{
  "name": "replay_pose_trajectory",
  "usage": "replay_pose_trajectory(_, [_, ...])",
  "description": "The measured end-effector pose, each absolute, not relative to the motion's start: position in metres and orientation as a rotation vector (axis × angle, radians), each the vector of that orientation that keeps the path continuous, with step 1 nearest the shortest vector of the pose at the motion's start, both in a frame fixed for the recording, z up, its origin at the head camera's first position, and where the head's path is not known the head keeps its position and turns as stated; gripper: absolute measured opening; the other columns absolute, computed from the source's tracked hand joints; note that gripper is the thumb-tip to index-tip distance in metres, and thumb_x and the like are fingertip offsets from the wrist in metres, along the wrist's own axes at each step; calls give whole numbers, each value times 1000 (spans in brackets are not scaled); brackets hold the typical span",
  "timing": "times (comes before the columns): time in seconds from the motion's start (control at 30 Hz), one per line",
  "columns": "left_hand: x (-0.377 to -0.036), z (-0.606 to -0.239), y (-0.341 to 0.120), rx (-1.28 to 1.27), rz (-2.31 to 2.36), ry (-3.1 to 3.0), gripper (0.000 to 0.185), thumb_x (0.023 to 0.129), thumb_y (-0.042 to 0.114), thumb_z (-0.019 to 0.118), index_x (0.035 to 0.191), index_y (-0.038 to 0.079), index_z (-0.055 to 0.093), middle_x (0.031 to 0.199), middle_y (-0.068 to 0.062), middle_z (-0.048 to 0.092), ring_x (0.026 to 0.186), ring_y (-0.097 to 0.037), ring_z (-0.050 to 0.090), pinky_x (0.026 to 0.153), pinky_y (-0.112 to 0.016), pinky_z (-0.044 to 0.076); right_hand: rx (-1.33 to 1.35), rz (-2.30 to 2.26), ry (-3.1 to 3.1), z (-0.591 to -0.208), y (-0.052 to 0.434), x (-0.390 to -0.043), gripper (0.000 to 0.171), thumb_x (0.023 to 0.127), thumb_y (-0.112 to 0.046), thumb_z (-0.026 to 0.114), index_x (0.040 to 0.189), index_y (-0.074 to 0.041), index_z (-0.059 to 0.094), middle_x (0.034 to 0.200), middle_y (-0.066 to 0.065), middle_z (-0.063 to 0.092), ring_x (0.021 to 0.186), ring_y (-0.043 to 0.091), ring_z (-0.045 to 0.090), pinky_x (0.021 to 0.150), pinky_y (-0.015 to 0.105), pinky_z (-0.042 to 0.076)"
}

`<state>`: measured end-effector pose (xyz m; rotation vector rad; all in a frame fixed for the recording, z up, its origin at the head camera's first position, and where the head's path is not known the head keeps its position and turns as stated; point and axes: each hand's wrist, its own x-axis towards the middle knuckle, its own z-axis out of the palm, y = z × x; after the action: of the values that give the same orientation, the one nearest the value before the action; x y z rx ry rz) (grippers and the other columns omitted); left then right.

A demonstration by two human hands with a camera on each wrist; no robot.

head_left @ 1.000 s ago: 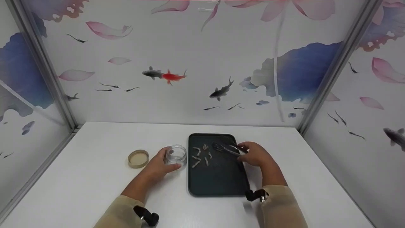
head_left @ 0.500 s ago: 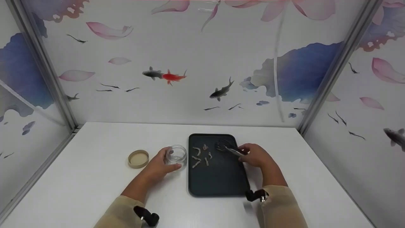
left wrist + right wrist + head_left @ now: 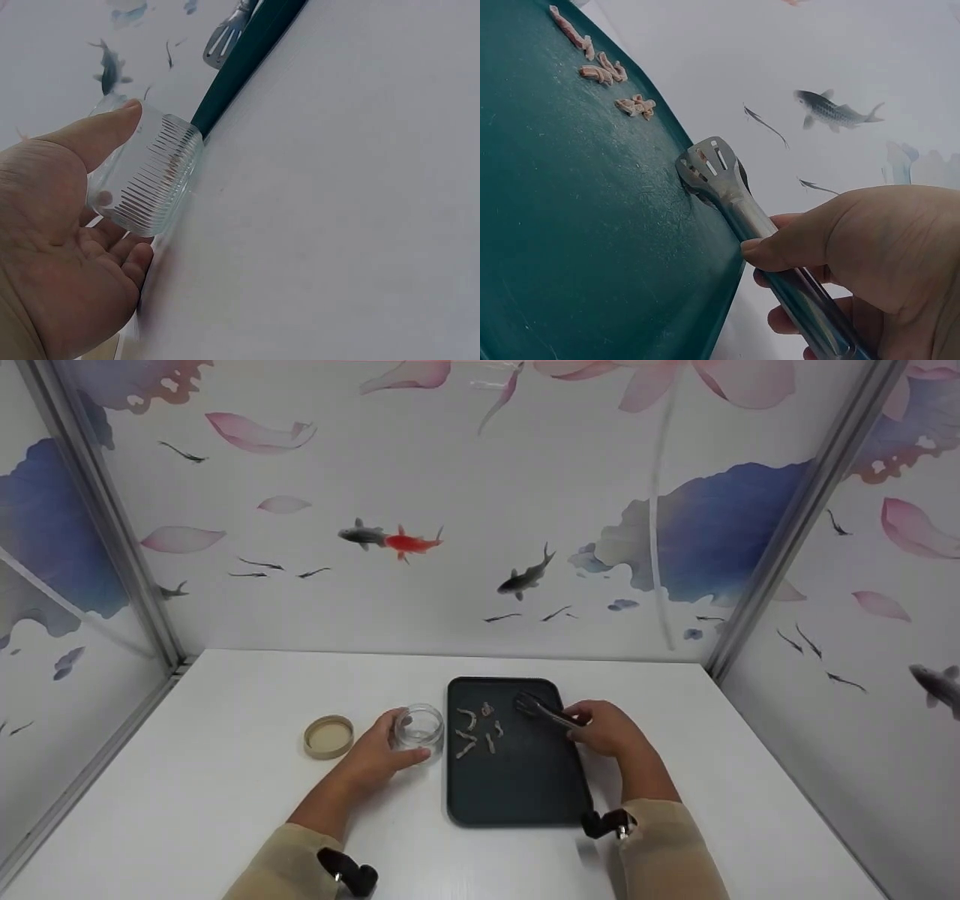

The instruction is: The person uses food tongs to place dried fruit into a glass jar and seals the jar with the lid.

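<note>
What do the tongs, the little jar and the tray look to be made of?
Tongs: shiny metal, probably stainless steel; silvery highlights run along the arms.
Jar: clear and glossy, with see-through walls; glass or hard plastic, I can't tell which.
Tray: dark green, perhaps plastic or coated metal; its smooth surface has a soft sheen.
</note>
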<state>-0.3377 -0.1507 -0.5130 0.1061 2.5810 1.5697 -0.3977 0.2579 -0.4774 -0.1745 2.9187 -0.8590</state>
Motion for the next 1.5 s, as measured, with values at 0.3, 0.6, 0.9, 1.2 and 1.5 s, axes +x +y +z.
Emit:
replay_pose_trajectory(0.3, [-340,-514,-150,108,1566,2591,98,92,39,86,167,11,31,175,-18,34,165,-38,29,134,-54,28,-213,-820,2940,-478,258,-400,38,98,-20,75,136,-18,74,124,13,73,108,27,68,93,51,57])
replay_pose_trajectory(0.6, [-340,-514,-151,105,1561,2590,99,91,42,87,168,14,31,176,-15,33,165,-37,28,134,-55,27,-198,-882,2958,-470,252,-398,40,99,-19,73,139,-18,72,125,14,73,106,28,68,92,50,56])
replay_pose_trajectory(0.9, [-340,-514,-150,83,1570,2582,100,90,43,87,168,15,32,176,-14,32,166,-36,27,134,-55,26,-191,-911,2979,-461,242,-393,41,101,-21,73,142,-20,69,131,14,72,111,29,68,97,54,55])
replay_pose_trajectory(1.2, [-340,-514,-151,90,1568,2583,100,90,43,87,168,14,32,176,-15,32,166,-37,26,134,-55,25,-210,-937,2998,-449,228,-385,42,102,-21,73,143,-21,69,139,14,69,126,34,65,105,58,53])
replay_pose_trajectory(1.5, [-340,-513,-151,112,1568,2575,98,92,39,86,167,10,31,176,-19,31,165,-39,28,134,-54,26,-290,-979,3016,-441,209,-374,41,102,-23,74,143,-23,70,136,7,71,130,30,65,109,56,52])
